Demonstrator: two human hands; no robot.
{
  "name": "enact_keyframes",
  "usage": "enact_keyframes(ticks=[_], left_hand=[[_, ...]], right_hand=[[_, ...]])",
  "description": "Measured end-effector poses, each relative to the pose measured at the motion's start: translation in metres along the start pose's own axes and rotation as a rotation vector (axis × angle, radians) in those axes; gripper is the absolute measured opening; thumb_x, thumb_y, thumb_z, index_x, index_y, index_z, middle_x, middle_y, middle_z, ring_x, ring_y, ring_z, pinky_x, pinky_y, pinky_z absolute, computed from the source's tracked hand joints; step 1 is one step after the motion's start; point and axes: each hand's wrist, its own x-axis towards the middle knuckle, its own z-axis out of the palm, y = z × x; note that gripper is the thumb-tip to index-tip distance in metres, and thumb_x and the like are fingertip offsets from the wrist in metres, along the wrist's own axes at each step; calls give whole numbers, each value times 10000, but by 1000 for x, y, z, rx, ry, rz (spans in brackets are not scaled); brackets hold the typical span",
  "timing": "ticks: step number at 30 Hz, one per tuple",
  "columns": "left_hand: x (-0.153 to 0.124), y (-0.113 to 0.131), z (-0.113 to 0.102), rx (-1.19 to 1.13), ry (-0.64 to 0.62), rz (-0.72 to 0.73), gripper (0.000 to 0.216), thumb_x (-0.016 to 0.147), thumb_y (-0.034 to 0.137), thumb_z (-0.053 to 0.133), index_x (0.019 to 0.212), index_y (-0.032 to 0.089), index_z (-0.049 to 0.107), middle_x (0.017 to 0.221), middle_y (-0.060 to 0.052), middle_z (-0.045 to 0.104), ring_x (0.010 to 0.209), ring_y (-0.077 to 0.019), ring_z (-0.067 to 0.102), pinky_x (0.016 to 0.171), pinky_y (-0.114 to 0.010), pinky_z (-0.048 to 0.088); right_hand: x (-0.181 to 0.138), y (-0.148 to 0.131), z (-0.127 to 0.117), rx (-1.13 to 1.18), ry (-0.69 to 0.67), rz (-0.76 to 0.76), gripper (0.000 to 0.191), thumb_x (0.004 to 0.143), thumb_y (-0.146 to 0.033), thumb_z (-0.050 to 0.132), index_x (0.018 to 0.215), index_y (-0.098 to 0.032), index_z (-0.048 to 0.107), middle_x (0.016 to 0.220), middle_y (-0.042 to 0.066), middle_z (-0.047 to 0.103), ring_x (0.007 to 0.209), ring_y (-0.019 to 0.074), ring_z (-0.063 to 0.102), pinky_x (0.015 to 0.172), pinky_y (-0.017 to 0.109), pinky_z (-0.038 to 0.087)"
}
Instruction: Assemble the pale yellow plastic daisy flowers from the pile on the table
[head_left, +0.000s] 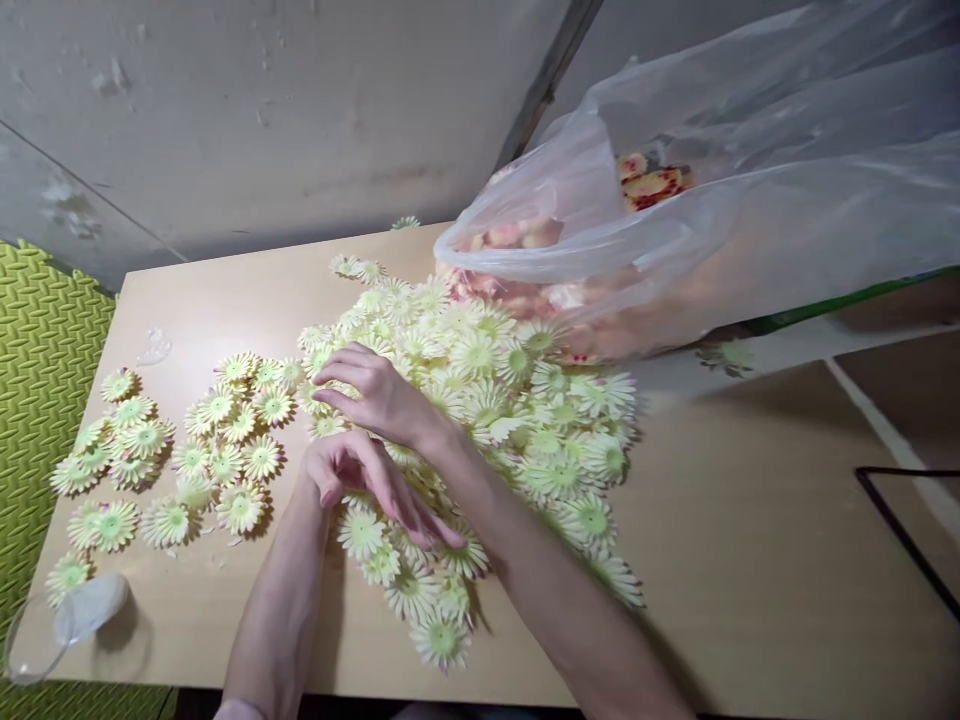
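Observation:
A broad heap of pale yellow-green artificial flower heads [480,360] with pink-tipped petals lies on the wooden table. My left hand [375,485] is bent to the right over the heap's lower left part, fingers stretched out, with nothing seen in it. Just above it, my right hand [375,395] reaches leftward across the heap's left edge, its fingers loosely curved and apart; no flower shows between them. The right wrist passes close by the left hand. Flowers beneath both hands are partly hidden.
Smaller flower groups [232,430] lie on the left of the table [750,560]. A clear plastic cup [90,610] lies tipped at the near left corner. A translucent plastic bag [675,260] with pinkish petals rests at the back right. Green foam matting [45,380] borders the left side.

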Motion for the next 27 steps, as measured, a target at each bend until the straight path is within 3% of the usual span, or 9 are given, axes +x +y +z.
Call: enact_keyframes(ticks=[3, 7, 9, 12, 15, 17, 21, 24, 27], left_hand=[[4, 6, 2, 46, 6, 40, 635, 189, 686, 842, 554, 179, 726, 767, -229, 735, 992, -483, 676, 873, -577, 520], [-4, 5, -2, 58, 12, 42, 588, 205, 670, 846, 501, 181, 710, 801, -232, 740, 1026, -486, 663, 890, -588, 506], [-8, 2, -5, 6, -2, 24, 577, 189, 654, 851, 482, 182, 695, 804, -235, 739, 1032, -497, 656, 908, -617, 483], [-9, -2, -7, -53, 8, 53, 563, 191, 648, 852, 453, 188, 662, 774, -230, 734, 998, -492, 668, 916, -643, 466], [-6, -5, -5, -1, 78, 226, 563, 234, 698, 820, 391, 202, 607, 704, -195, 730, 894, -457, 707, 846, -618, 519], [-3, -3, -2, 29, 113, 287, 576, 225, 713, 814, 347, 210, 560, 657, -163, 724, 840, -432, 722, 812, -589, 548], [-5, 5, -5, 70, 50, 157, 584, 175, 723, 818, 339, 235, 545, 584, -102, 701, 822, -387, 730, 808, -550, 573], [-21, 2, -13, 117, 68, 156, 609, 117, 747, 800, 367, 251, 549, 491, -64, 636, 764, -360, 726, 770, -530, 590], [-43, -8, -18, 131, 373, 361, 627, 235, 838, 735, 504, 285, 610, 416, -8, 507, 594, -277, 680, 650, -483, 596]], right_hand=[[26, 0, 13, 12, -282, -81, 159, 893, -238, 635, 1019, -163, 696, 1116, 89, 674, 1094, 216, 566, 983, 415, 443], [54, 6, 35, -115, -520, -92, 514, 747, -332, 792, 1213, -192, 629, 1477, 149, 445, 1377, 319, 349, 1105, 523, 311], [59, 8, 42, -154, -554, -120, 423, 759, -331, 779, 1134, -181, 657, 1462, 153, 460, 1352, 322, 375, 1101, 511, 305], [61, 9, 44, -194, -513, -169, 150, 852, -268, 668, 962, -167, 676, 1223, 124, 622, 1140, 260, 527, 1022, 445, 358], [59, 8, 43, -214, -485, -211, 147, 914, -276, 575, 885, -164, 666, 965, 73, 670, 945, 210, 576, 943, 411, 378], [59, 6, 41, -216, -443, -219, 188, 935, -318, 551, 902, -171, 664, 985, 62, 680, 967, 212, 579, 942, 424, 370], [56, 0, 31, -179, -335, -123, 284, 929, -404, 570, 1076, -172, 640, 1174, 68, 687, 1144, 243, 540, 1003, 485, 361], [44, -4, 14, -94, -138, 6, 474, 901, -439, 608, 1286, -173, 528, 1295, 99, 630, 1258, 231, 486, 1013, 464, 409], [21, -4, -5, 94, 156, 124, 568, 874, -473, 635, 1342, -205, 458, 1282, 100, 623, 1220, 216, 544, 992, 442, 463]])
